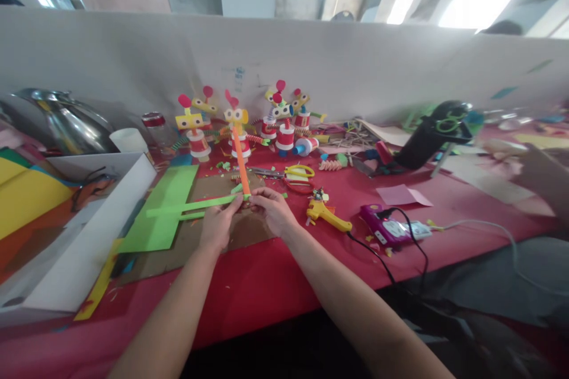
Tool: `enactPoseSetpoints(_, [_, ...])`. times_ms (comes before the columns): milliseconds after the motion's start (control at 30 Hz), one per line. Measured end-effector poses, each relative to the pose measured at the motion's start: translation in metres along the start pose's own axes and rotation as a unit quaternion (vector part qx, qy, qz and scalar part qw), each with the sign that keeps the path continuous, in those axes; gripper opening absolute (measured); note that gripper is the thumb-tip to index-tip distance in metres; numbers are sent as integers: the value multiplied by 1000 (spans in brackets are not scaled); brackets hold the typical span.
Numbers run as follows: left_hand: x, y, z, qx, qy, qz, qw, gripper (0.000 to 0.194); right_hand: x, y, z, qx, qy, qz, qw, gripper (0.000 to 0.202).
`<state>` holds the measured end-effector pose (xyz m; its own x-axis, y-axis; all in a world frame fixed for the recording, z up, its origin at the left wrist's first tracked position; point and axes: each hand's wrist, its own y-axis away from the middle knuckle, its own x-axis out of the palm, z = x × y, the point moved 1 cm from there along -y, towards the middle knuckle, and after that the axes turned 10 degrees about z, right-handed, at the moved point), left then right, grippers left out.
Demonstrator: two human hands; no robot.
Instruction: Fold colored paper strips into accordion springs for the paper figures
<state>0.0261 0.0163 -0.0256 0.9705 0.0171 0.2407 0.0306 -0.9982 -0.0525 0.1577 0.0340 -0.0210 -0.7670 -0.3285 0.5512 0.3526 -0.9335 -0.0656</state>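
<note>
My left hand point(219, 224) pinches the right end of a long light-green paper strip point(205, 204), which stretches left over a green paper sheet point(162, 213). An orange paper strip point(240, 160) meets the green one at my fingertips and points away from me. Closed at that same joint, my right hand point(273, 210) presses its thumb and fingertips on the strips' meeting ends. Both hands are just above a brown cardboard mat point(253, 230). Behind the mat are red-handled scissors point(299, 186) and yellow-handled scissors point(300, 172).
Several paper figures point(284, 136) line the back. A yellow glue gun point(329, 216) and a purple power strip point(386, 226) with cables lie to the right, near a black holder point(415, 142). At left are a white box point(89, 237), a metal jug point(73, 124) and a glass jar point(155, 130).
</note>
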Motion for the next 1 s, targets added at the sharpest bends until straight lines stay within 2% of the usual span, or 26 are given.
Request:
enactPoseSetpoints(133, [-2, -2, 4, -26, 15, 4, 1000, 38, -1, -1, 1, 8, 6, -9, 1000, 20])
enactPoseSetpoints(400, [4, 0, -2, -55, 59, -4, 997, 35, -2, -3, -3, 11, -5, -31, 999, 19])
enactPoseSetpoints(633, [0, -2, 3, -17, -23, 12, 1000, 34, -3, -3, -1, 51, -25, -18, 998, 27])
enactPoseSetpoints(800, [2, -1, 1, -19, -7, 29, 999, 33, -3, -2, 2, 57, -19, -18, 998, 27])
enactPoseSetpoints(1000, [-2, 0, 1, 3, -108, 25, 994, 31, -4, -3, 1, 66, -4, -14, 998, 27])
